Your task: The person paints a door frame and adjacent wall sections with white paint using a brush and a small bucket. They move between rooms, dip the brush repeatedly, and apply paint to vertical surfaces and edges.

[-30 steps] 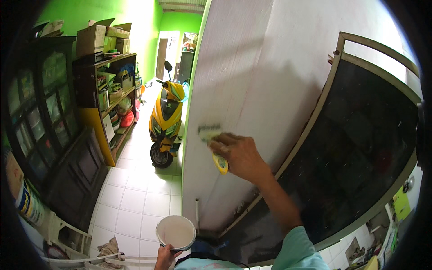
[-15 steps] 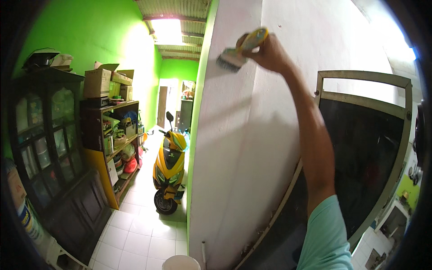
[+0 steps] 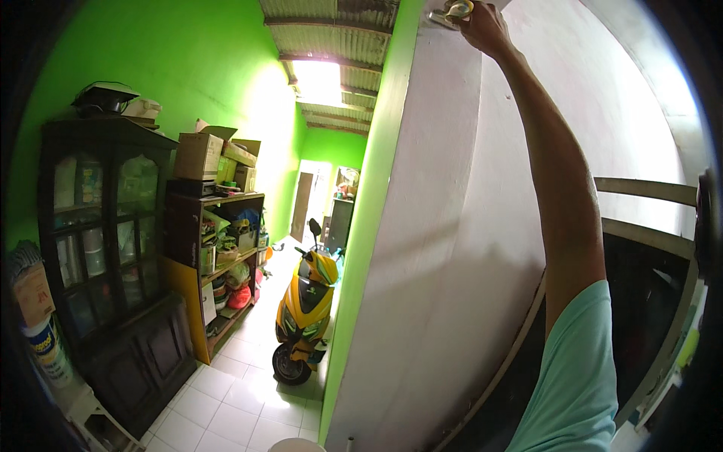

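My right hand (image 3: 486, 30) is raised high at the top edge, its fingers closed around the handle of a paintbrush (image 3: 459, 10). The brush has a yellow-rimmed handle, and its bristle end points left toward the pale wall (image 3: 429, 166), close to the wall's green-edged corner. Part of the brush is cut off by the picture's edge, so I cannot tell whether the bristles touch the wall. My bare forearm and light green sleeve (image 3: 568, 369) rise from the lower right. My left hand is out of view.
A white bucket (image 3: 296, 446) shows at the bottom edge. Left of the wall stand a yellow scooter (image 3: 305, 301), a loaded shelf (image 3: 233, 264) and a dark glass-fronted cabinet (image 3: 105, 248). A dark framed panel (image 3: 640, 301) leans at right. White tiles (image 3: 215, 407) cover the floor.
My right hand has moved the paintbrush higher up the wall, to the top of the picture. The view has shifted, so the room's things appear lower and farther right.
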Demonstrator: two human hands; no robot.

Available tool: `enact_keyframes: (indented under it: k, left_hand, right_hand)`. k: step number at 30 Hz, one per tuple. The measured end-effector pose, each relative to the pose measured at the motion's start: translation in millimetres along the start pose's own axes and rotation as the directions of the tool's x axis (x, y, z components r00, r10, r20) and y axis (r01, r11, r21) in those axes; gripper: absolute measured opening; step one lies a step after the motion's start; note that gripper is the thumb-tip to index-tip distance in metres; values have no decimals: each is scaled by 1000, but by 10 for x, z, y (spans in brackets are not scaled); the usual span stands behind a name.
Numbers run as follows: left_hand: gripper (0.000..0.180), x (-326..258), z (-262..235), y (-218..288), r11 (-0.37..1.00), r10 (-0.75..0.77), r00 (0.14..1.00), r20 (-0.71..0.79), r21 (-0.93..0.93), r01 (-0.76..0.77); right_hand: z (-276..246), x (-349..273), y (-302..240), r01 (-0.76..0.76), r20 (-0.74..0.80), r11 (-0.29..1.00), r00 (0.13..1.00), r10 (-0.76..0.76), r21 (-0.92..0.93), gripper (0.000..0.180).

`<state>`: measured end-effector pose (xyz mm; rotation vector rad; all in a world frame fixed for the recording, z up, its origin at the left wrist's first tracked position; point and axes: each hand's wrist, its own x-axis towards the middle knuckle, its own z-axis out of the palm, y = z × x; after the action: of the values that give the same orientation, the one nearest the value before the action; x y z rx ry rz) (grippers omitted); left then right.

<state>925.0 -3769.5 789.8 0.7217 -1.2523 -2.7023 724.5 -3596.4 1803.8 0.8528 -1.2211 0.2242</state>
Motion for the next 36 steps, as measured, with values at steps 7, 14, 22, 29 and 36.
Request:
enact_keyframes:
  k: [7,14,22,29,36]
  left_hand:
    - [53,77,17,-15,999,25,999,-23,-20,-26]
    - [51,126,5,-72,998,40,998,-38,-40,-42]
    - [50,244,-15,-147,992,8,998,-58,-129,-15]
    - [55,228,12,-121,997,31,999,-39,-75,-34]
    - [60,184,43,-9,998,36,998,-44,-44,-38]
  right_hand:
    - [315,-104,204,263,-41,951,961,-273,-162,27]
    - [83,-780,-147,242,234,968,947,-221,-62,17]
    - [-25,-285,525,68,-65,991,995,-76,-115,19]
    - [-59,-685,324,110,165,989,982,-92,-103,16]
    - [-577,-905,-9,-8,198,999,980,-1,44,12]
